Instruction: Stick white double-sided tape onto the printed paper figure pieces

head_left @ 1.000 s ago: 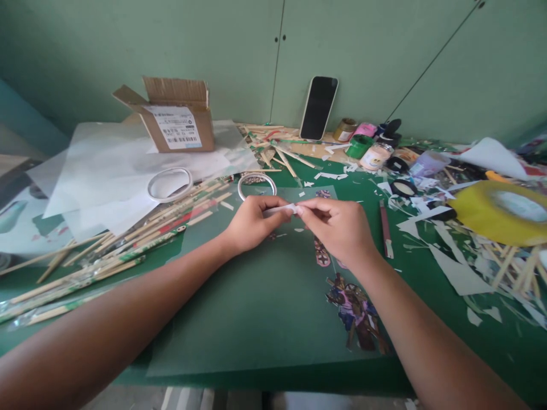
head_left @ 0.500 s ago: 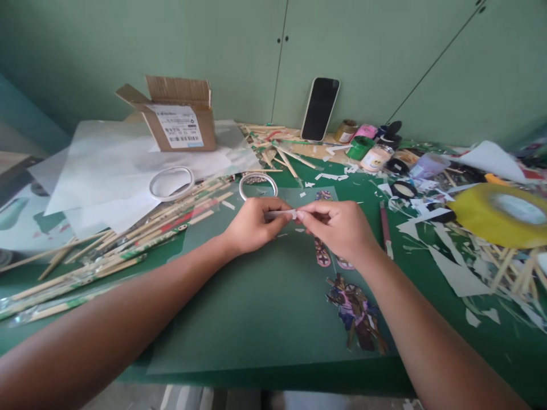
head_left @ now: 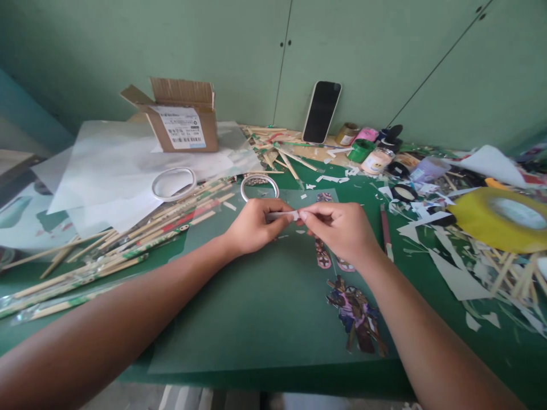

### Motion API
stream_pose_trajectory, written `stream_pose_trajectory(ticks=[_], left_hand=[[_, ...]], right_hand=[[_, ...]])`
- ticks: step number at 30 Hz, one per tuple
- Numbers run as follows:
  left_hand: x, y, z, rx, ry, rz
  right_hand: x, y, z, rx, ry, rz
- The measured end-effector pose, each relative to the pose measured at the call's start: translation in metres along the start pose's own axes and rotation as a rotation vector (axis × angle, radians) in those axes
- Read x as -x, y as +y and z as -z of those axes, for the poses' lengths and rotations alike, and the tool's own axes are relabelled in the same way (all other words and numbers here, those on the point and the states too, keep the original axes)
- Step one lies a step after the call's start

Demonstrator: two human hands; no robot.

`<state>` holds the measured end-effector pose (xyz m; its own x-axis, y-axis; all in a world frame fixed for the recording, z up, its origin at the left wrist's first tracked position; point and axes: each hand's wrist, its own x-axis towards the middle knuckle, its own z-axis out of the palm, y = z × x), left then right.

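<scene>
A small whitish strip (head_left: 282, 216) is pinched between my two hands above the translucent sheet (head_left: 239, 307). My left hand (head_left: 260, 225) is closed around its left part, thumb on top. The fingertips of my right hand (head_left: 342, 228) are closed at its right end; the rest of the strip is hidden by fingers. Just beneath my right hand lie patterned cut-out strips (head_left: 323, 256) with pink rounded ends. Nearer to me, a pile of dark, pink and purple cut pieces (head_left: 356, 319) rests on the sheet.
Behind my left hand stand rolls of tape (head_left: 259, 188). Wrapped chopsticks (head_left: 128, 239) spread at left, below a cardboard box (head_left: 183, 125). A phone (head_left: 322, 112) leans on the wall beside paint jars (head_left: 376, 160). At right lie a craft knife (head_left: 386, 230), yellow tape (head_left: 474, 219) and paper scraps (head_left: 459, 273).
The view has shifted very slightly. Both hands keep the same grip on the strip, and nothing else has visibly moved.
</scene>
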<state>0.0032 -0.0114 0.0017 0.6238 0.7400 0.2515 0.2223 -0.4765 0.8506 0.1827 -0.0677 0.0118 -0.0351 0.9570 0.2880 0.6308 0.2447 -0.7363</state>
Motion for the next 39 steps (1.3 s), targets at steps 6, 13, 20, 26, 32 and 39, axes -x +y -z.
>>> stream_pose_trajectory(ticks=[6, 13, 20, 26, 32, 39], left_hand=[[-0.0005, 0.0004, 0.0000, -0.032, -0.002, -0.011], [0.0004, 0.0012, -0.0007, -0.009, -0.007, 0.017], [0.0003, 0.0001, -0.0010, -0.011, 0.002, -0.015], [0.0009, -0.0003, -0.0017, -0.003, 0.001, -0.003], [0.0004, -0.0010, -0.0018, -0.012, 0.002, -0.022], [0.0005, -0.0026, -0.0023, -0.026, 0.010, -0.045]], right_hand=[[0.0000, 0.0009, 0.0005, 0.030, -0.005, 0.003], [-0.0003, 0.0021, 0.0009, 0.029, -0.020, 0.003], [-0.0003, 0.0028, 0.0014, 0.015, -0.026, 0.021], [-0.0010, 0.0024, 0.0021, 0.019, -0.031, 0.025], [-0.0013, 0.0027, 0.0014, 0.028, -0.024, 0.038], [-0.0005, 0.0050, 0.0014, 0.027, -0.044, 0.038]])
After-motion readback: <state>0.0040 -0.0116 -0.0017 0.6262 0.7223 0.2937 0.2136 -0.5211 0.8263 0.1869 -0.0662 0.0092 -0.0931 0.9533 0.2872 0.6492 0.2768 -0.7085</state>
